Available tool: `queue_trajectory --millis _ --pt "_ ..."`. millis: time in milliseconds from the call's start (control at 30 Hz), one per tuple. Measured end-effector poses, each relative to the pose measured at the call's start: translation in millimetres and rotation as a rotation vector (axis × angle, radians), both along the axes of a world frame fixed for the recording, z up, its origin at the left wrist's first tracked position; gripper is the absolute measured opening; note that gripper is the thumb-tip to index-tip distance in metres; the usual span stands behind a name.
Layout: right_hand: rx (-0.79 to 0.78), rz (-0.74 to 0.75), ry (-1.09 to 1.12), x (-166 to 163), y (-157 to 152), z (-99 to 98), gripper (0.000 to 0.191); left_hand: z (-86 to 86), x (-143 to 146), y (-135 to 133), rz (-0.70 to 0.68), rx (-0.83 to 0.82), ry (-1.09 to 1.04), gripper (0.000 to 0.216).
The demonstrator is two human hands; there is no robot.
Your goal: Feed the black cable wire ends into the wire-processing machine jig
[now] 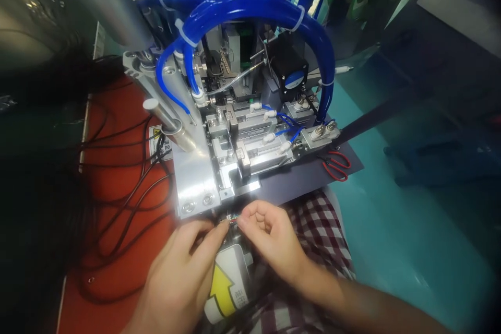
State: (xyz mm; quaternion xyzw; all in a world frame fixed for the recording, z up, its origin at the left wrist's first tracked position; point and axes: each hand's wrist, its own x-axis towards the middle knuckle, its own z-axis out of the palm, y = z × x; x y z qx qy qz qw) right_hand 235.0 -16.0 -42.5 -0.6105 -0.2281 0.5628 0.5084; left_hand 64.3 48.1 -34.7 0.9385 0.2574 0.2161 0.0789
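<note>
Seemingly, left hand (183,266) and right hand (270,240) pinch thin wires (230,221) between them.

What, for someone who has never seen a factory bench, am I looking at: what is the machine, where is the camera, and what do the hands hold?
This one picture comes from a camera on the worker's head, looking down at their own hands. Ahead stands a small metal machine with thick blue hoses arching over it. Left of it, black cables loop over a red surface. To its right lie red-handled scissors. The left hand and right hand meet at the machine's front edge, pinching thin coloured wires between fingertips. The wires are too small to tell more. Below them sits a yellow arrow label.
</note>
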Motion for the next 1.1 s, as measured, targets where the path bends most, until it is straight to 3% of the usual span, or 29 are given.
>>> queue_trajectory --millis 267,400,733,900,1100 --pt "-0.037 0.001 0.088 -2.3 4.9 0.8 0.027 -10.2 -12.7 0.8 -0.021 -0.077 0.052 0.035" --pt "0.043 -0.017 -0.045 -6.2 1.8 -4.2 0.018 -11.6 -13.7 1.2 -0.023 -0.102 0.042 0.037" --pt "0.205 0.098 -0.364 1.6 -0.5 -11.8 0.011 -5.7 -10.8 0.2 -0.040 -0.112 0.035 0.035" --pt "0.347 0.116 -0.511 3.2 -0.3 -20.3 0.010 -4.0 -8.0 -1.2 0.026 -0.100 0.109 0.036" --pt "0.065 0.110 -0.156 12.3 0.4 -12.0 0.015 -4.4 -11.4 3.6 -0.026 -0.023 0.102 0.038"
